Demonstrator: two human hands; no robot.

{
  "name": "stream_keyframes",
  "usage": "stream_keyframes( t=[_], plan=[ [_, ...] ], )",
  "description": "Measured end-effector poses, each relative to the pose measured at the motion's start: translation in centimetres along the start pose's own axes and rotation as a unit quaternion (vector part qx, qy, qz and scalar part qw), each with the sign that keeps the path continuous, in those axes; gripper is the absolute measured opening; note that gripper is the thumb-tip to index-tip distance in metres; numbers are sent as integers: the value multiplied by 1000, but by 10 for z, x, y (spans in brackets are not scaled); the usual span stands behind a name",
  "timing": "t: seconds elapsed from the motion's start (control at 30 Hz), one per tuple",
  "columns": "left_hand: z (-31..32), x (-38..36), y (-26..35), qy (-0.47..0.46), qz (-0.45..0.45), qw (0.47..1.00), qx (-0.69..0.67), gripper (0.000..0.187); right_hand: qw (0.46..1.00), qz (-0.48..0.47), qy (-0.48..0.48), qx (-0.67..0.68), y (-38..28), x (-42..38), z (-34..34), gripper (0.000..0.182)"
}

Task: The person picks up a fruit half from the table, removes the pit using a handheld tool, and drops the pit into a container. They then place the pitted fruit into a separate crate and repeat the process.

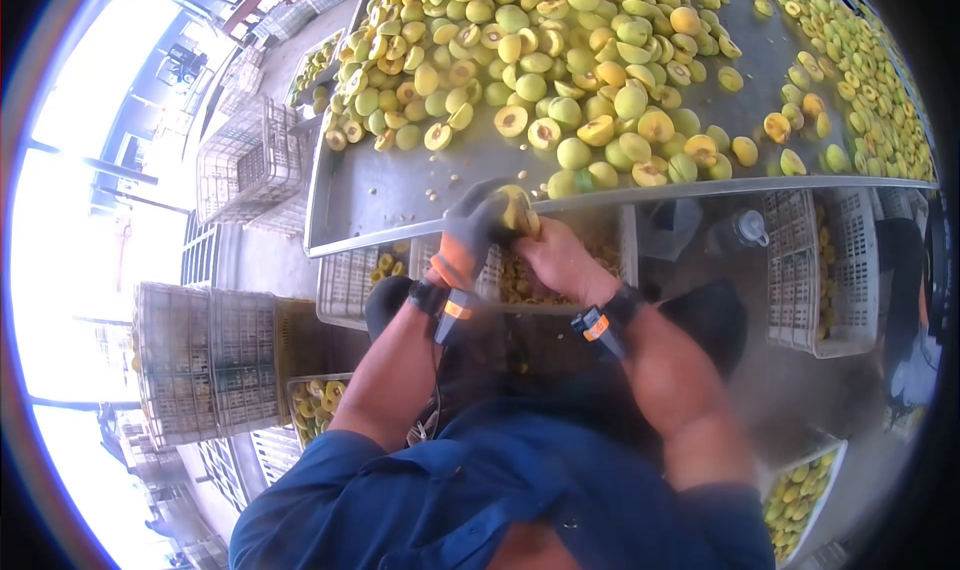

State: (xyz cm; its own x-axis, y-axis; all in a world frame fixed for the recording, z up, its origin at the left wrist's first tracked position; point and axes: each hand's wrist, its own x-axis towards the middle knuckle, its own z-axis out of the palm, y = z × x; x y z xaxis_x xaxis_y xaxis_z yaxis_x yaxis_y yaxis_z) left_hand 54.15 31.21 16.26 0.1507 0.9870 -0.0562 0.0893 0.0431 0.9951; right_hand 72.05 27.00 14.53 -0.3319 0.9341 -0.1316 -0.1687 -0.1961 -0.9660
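Observation:
My left hand [477, 228], in a dark and orange glove, is wrapped round a yellow-green fruit piece [517, 210] at the table's front edge. Bare and closed, my right hand [555, 255] meets the same fruit from the right; its fingertips are partly hidden, and whatever else they hold is too small to make out. Below both hands sits a crate [627, 245] with cut fruit pieces in it. Halved fruits [540, 60] are heaped on the metal table [350, 195] beyond the hands.
Stacked crates [215, 365] stand at the left, and another crate [240, 160] is behind them. A crate [845, 270] and a clear plastic jug [740, 230] are under the table at the right. More fruit [800, 495] fills a container at the lower right.

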Motion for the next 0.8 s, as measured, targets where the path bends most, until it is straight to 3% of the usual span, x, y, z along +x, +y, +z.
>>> stream_keyframes(
  t=[0.13,0.27,0.33,0.4,0.47,0.57,0.63,0.7,0.77,0.8],
  plan=[
    [-2,-4,9,-34,11,999,-38,41,982,-136,32,-124,24,7,-3,15],
    [2,-9,17,-11,42,998,39,40,956,-198,24,-217,36,10,-5,17],
    [-5,-11,14,-18,45,998,38,40,993,38,-44,-102,-5,-5,-2,18],
    [-1,-15,21,-11,3,1000,6,40,989,95,-9,-114,-14,-9,2,20],
    [2,-20,22,4,-9,1000,-15,39,959,-27,119,-255,1,-9,11,27],
    [1,-20,13,9,16,1000,-10,38,952,-74,93,-282,1,-9,5,19],
    [-7,-13,8,-1,43,999,16,38,988,134,-51,-62,-11,-5,-7,19],
    [-12,-13,7,-1,48,999,18,38,988,133,-81,-24,-10,-3,-6,18],
    [-11,-16,8,2,47,998,33,38,982,-70,5,-176,8,-4,4,17],
    [-8,-18,13,5,45,998,48,38,977,-58,24,-205,3,-5,3,16]
  ],
)
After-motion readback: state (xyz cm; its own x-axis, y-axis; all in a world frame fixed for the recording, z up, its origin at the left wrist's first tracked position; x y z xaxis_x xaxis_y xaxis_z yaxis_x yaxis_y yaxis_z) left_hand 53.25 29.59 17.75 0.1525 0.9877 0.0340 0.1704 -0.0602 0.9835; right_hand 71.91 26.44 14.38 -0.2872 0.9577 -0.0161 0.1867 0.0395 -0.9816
